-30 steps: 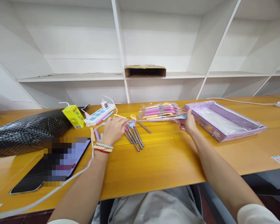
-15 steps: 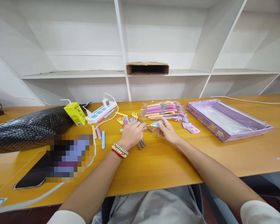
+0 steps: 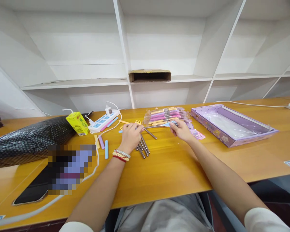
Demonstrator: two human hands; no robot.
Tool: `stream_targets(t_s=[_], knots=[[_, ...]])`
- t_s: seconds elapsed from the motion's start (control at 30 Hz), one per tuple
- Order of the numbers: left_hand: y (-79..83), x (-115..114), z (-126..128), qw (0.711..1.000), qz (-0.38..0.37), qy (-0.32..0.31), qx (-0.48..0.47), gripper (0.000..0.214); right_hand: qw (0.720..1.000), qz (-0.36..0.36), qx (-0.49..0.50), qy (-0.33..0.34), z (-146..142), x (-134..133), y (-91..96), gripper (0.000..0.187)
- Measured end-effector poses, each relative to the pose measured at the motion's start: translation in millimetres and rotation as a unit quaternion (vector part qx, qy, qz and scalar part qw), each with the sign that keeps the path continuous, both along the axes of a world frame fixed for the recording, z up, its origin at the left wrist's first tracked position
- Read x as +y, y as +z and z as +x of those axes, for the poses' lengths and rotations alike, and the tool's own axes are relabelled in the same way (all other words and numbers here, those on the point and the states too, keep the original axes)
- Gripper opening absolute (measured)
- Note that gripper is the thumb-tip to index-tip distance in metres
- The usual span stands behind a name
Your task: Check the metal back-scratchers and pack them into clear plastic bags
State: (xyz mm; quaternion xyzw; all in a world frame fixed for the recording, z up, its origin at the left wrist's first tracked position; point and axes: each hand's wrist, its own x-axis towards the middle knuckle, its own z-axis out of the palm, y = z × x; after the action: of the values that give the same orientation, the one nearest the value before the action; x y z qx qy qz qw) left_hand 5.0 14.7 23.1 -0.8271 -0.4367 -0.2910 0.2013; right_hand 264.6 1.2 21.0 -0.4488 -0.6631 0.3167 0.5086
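A telescopic back scratcher [image 3: 157, 126] with a light blue head spans the space between my hands. Closed around the head end is my right hand [image 3: 181, 130]. My left hand [image 3: 131, 138] pinches the other end of its metal rod. Under and beside the left hand lie several more metal back scratcher rods [image 3: 143, 146], with a yellow claw [image 3: 138, 122] showing above the fingers; part of this pile is hidden. Loose pastel handle sleeves lie to the left, among them a blue sleeve [image 3: 106, 149] and a yellow sleeve [image 3: 97, 141].
Plastic-wrapped back scratchers [image 3: 168, 114] are stacked behind my hands. A purple box [image 3: 234, 141] stands at right. On the left are a power strip [image 3: 103, 120], a yellow drink carton [image 3: 77, 123], a black wrapped bundle [image 3: 33, 135], a phone [image 3: 31, 187] and a white cable [image 3: 97, 161].
My hands have moved apart, the right one going right with the blue head. More of the metal rod shows between them. The view has shifted slightly.
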Motion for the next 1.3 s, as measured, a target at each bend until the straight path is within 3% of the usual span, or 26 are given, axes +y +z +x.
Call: stream_targets(t_s=[0.1,0.27,0.4,0.53,0.63,0.77,0.9,1.1,1.17,1.2,1.23,1.3], knots=[[0.1,11.7,-26.5,0.998,0.008,0.066,-0.019,0.029,0.992,0.004,0.094,-0.089,34.0,9.4,0.9,0.034],[1.8,24.5,-75.8,0.986,0.036,0.155,-0.06,0.028,0.931,-0.001,0.3,-0.21,98.0,18.5,0.1,0.036],[3.2,26.2,-101.0,0.979,0.045,0.181,-0.083,0.03,0.88,0.035,0.366,-0.3,133.7,16.7,0.2,0.038],[3.8,26.0,-109.6,0.975,0.058,0.191,-0.096,0.031,0.861,0.068,0.38,-0.331,146.8,12.8,3.5,0.04],[3.4,25.4,-109.5,0.974,0.067,0.189,-0.107,0.031,0.865,0.076,0.376,-0.322,146.4,12.0,4.8,0.04],[1.1,25.8,-110.3,0.957,0.096,0.228,-0.155,0.027,0.901,0.038,0.336,-0.271,143.7,11.1,1.9,0.04],[-2.3,30.3,-115.1,0.955,0.056,0.221,-0.19,0.03,0.919,0.0,0.33,-0.214,146.0,7.8,-1.5,0.043],[-0.8,33.1,-108.9,0.951,0.007,0.174,-0.254,0.033,0.907,-0.043,0.406,-0.107,150.0,0.7,2.8,0.034],[1.6,34.6,-101.0,0.926,-0.016,0.141,-0.351,0.032,0.897,-0.032,0.431,-0.092,147.8,-1.6,6.1,0.029],[2.6,35.9,-96.6,0.9,-0.03,0.117,-0.419,0.032,0.893,-0.021,0.441,-0.092,146.1,-2.3,7.5,0.026],[3.5,37.5,-92.3,0.863,-0.045,0.088,-0.495,0.032,0.889,-0.012,0.449,-0.094,144.4,-2.7,8.5,0.024],[5.0,40.9,-85.3,0.763,-0.075,0.031,-0.642,0.027,0.881,-0.002,0.463,-0.097,141.6,-2.4,9.1,0.019]])
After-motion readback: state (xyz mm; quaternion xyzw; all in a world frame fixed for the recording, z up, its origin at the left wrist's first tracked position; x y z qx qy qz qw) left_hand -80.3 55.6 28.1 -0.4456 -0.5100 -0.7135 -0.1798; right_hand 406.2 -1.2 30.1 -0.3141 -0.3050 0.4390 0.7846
